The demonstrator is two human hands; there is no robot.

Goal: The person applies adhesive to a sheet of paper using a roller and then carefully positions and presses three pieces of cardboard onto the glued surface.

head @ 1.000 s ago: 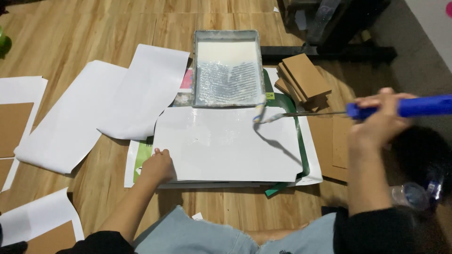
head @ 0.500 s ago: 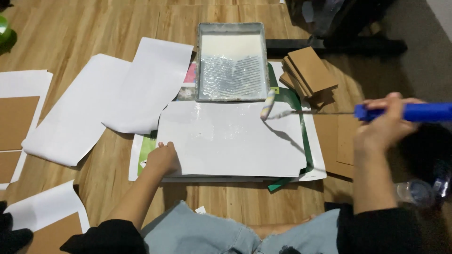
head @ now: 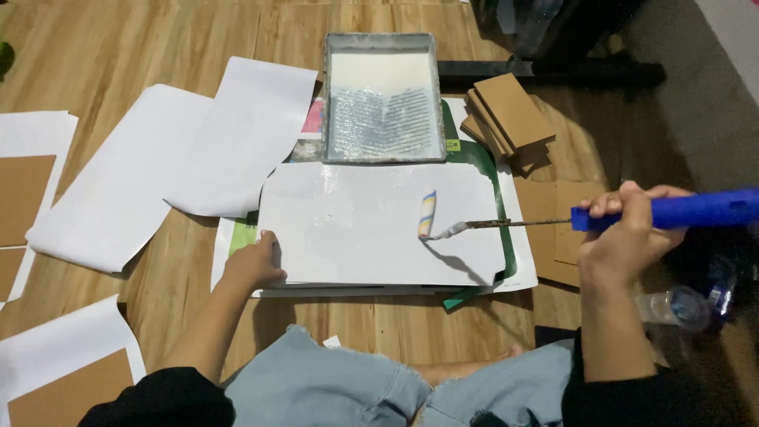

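Observation:
A white sheet (head: 371, 225) lies flat on the wooden floor in front of me, its left part shiny and wet. My left hand (head: 254, 262) presses down on its lower left corner. My right hand (head: 624, 233) is closed around the blue handle (head: 696, 209) of a small paint roller. The roller's head (head: 427, 214) rests on the right part of the sheet, at the end of a thin metal rod. Just beyond the sheet stands a grey roller tray (head: 383, 95) with white liquid in its far half.
Loose white sheets (head: 174, 166) lie to the left, with brown cardboard pieces (head: 24, 198) at the far left. A stack of brown cards (head: 510, 115) sits right of the tray. A clear plastic bottle (head: 672, 307) lies by my right arm. My knees are at the bottom.
The roller head has moved from the sheet's top right corner, by the tray, down and left onto the sheet. My left hand stays on the corner.

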